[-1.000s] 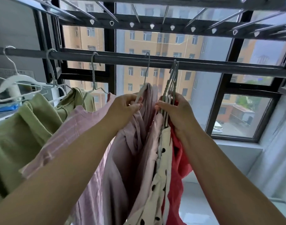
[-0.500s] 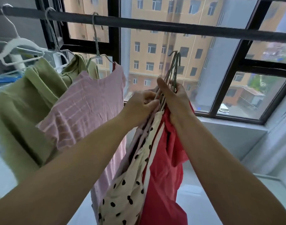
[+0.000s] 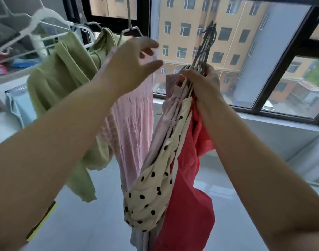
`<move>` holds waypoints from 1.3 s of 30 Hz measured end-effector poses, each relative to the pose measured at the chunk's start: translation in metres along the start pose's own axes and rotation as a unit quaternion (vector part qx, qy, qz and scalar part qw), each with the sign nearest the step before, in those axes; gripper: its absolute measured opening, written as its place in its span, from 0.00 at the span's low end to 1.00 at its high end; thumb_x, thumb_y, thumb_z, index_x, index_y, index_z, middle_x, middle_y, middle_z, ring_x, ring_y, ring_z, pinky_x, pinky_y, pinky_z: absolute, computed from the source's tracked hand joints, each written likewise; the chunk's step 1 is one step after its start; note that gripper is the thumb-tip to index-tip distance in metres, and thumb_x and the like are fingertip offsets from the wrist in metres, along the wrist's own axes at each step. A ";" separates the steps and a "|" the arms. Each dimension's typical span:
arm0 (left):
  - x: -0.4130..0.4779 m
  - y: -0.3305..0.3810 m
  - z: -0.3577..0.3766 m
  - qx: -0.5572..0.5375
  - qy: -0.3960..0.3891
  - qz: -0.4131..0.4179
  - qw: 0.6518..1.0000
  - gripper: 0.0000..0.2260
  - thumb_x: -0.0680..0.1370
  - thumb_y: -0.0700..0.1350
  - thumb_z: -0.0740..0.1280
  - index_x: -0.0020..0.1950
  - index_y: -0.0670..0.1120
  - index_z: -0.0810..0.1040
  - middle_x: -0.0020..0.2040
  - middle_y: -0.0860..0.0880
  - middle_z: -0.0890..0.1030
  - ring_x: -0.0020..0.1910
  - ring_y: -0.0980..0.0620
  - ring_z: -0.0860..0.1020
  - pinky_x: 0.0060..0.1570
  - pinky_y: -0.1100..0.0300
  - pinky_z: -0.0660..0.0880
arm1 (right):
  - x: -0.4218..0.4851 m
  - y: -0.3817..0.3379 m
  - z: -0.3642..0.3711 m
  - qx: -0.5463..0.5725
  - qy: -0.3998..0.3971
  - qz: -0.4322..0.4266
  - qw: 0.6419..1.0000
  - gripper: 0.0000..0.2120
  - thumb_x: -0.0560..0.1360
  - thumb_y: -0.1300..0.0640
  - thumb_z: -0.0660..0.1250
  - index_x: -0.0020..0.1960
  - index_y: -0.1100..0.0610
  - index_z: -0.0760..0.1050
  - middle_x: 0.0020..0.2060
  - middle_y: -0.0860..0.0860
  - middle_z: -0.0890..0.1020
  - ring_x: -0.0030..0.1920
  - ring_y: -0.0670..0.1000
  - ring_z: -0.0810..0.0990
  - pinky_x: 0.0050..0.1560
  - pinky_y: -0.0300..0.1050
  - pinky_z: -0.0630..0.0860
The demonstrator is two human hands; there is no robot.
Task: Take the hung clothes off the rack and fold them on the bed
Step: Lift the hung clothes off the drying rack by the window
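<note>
Collecting step, I'd say: the right hand (image 3: pixel 202 82) had its grip closed round the bunched hangers (image 3: pixel 206 46), clothes (image 3: pixel 189 187) dangling below; the left hand (image 3: pixel 129 67) hovered open, empty, by the hung pink striped shirt (image 3: pixel 133 124), seemingly next to unhook

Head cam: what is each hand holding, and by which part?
Right hand grips the hanger bunch by the necks; clothes hang from it. Left hand is open, holding nothing, by the pink shirt.
</note>
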State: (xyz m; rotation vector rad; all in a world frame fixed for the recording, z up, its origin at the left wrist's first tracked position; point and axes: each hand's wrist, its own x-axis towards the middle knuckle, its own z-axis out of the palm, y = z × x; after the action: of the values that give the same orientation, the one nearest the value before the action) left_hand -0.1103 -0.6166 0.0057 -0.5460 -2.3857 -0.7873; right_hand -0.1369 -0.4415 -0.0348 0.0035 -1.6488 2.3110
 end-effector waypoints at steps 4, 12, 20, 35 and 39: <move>0.017 -0.045 -0.045 0.047 0.073 -0.047 0.995 0.23 0.77 0.48 0.66 0.69 0.42 0.67 0.65 0.44 0.73 0.61 0.51 0.71 0.56 0.66 0.63 | -0.009 0.007 0.022 -0.005 0.008 -0.019 1.000 0.23 0.70 0.69 0.69 0.63 0.65 0.68 0.30 0.52 0.80 0.29 0.50 0.80 0.33 0.42 0.78; 0.040 -0.101 -0.051 -0.059 -0.106 -0.173 0.977 0.30 0.75 0.56 0.66 0.71 0.43 0.63 0.66 0.47 0.72 0.60 0.50 0.71 0.56 0.57 0.67 | -0.020 0.020 0.058 -0.024 0.054 -0.038 0.998 0.19 0.69 0.68 0.70 0.59 0.62 0.72 0.35 0.52 0.80 0.32 0.49 0.82 0.35 0.41 0.78; 0.048 -0.089 -0.031 -0.227 -0.083 -0.119 0.963 0.12 0.76 0.35 0.61 0.58 0.43 0.75 0.55 0.47 0.80 0.54 0.51 0.77 0.48 0.67 0.73 | -0.017 0.012 0.077 -0.046 0.058 -0.047 0.996 0.17 0.70 0.67 0.70 0.55 0.58 0.71 0.26 0.47 0.81 0.29 0.49 0.81 0.37 0.45 0.80; -0.012 -0.029 -0.028 -0.313 -0.084 -0.059 0.944 0.14 0.76 0.33 0.60 0.58 0.44 0.76 0.47 0.48 0.81 0.41 0.55 0.79 0.46 0.64 0.76 | -0.022 -0.008 0.083 0.034 0.031 -0.068 0.997 0.29 0.64 0.62 0.78 0.62 0.59 0.71 0.50 0.60 0.82 0.45 0.57 0.84 0.50 0.54 0.81; -0.027 -0.027 -0.018 -0.340 -0.121 -0.080 0.929 0.13 0.77 0.35 0.60 0.58 0.45 0.78 0.47 0.47 0.83 0.46 0.50 0.82 0.48 0.58 0.77 | -0.025 -0.001 0.076 0.022 0.038 -0.049 0.998 0.30 0.63 0.62 0.78 0.62 0.60 0.71 0.49 0.60 0.82 0.42 0.56 0.84 0.48 0.53 0.81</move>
State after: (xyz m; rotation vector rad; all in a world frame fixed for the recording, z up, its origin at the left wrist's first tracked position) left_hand -0.0978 -0.6536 -0.0102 -0.7530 -2.3531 -1.7347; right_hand -0.1253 -0.5177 -0.0122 0.0051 -1.5253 2.2449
